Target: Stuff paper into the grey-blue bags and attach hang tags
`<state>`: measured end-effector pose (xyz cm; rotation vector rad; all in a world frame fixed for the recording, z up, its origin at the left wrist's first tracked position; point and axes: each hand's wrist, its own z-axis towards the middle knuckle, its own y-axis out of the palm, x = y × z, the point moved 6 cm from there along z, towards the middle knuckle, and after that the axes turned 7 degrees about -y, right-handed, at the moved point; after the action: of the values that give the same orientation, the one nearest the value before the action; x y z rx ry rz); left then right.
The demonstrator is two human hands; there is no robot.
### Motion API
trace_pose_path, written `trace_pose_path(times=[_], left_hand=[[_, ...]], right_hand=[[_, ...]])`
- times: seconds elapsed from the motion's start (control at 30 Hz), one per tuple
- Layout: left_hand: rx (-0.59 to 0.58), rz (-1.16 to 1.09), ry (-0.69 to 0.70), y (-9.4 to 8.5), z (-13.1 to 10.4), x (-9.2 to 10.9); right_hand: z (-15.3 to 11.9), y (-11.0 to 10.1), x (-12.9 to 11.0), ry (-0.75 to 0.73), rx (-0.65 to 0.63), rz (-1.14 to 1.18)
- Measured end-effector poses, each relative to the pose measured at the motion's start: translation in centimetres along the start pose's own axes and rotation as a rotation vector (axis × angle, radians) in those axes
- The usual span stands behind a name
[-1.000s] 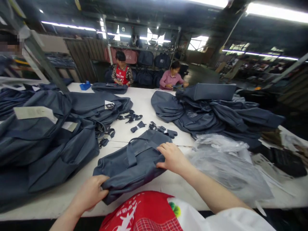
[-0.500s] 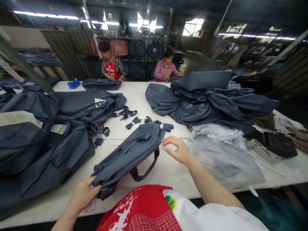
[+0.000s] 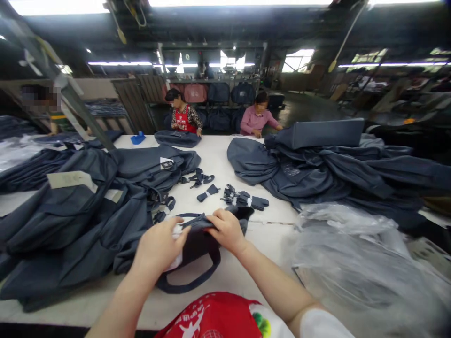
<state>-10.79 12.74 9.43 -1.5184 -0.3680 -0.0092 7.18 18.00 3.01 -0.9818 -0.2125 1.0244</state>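
A dark blue-grey bag (image 3: 197, 244) lies on the white table in front of me, its dark opening partly spread toward me. My right hand (image 3: 225, 230) pinches the upper edge of that opening. On the other side, my left hand (image 3: 162, 244) grips the bag's edge, close to some crumpled white material (image 3: 176, 231) showing at the opening. A loop of dark strap (image 3: 192, 285) hangs from the bag on the near side. Just beyond it lie bundled straps (image 3: 246, 199) with white bands. My palms hide part of the bag.
Piled dark blue bags (image 3: 81, 211) with tags cover the left; another heap (image 3: 317, 159) lies back right. Clear plastic bags (image 3: 348, 253) spread at the right. Beyond the table are a co-worker in a red apron (image 3: 183, 119), one in pink (image 3: 259, 119), and a person far left.
My left hand has moved up and right, and my right hand now holds the bag's edge. The bag has been turned and opened. The view has tilted upward and shifted left.
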Motion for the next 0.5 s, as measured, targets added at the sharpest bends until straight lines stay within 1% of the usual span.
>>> trace_pose_path(times=[0.03, 0.1, 0.17, 0.23, 0.3, 0.43, 0.5], left_hand=[[-0.032, 0.019, 0.023, 0.7, 0.6, 1.7], [-0.075, 0.028, 0.068, 2.1, 1.8, 3.9], [-0.123, 0.005, 0.123, 3.2, 2.6, 5.1], [-0.178, -0.026, 0.176, 3.7, 3.0, 5.8], [-0.213, -0.031, 0.220, 3.6, 3.0, 6.3], [-0.244, 0.042, 0.292, 2.5, 2.4, 6.9], [-0.296, 0.103, 0.334, 2.2, 1.9, 7.0]], right_hand=[[0.0, 0.1, -0.9, 0.005, 0.007, 0.000], [-0.6, 0.5, -1.8, 0.039, 0.024, -0.005], [-1.3, 0.8, -1.9, 0.067, 0.055, -0.013], [-1.9, 1.0, -1.7, 0.054, 0.098, -0.019], [-2.4, 1.0, -1.7, 0.017, 0.145, -0.027], [-3.3, 1.1, -2.4, -0.071, 0.220, -0.014], [-3.8, 1.1, -2.8, -0.115, 0.243, 0.001]])
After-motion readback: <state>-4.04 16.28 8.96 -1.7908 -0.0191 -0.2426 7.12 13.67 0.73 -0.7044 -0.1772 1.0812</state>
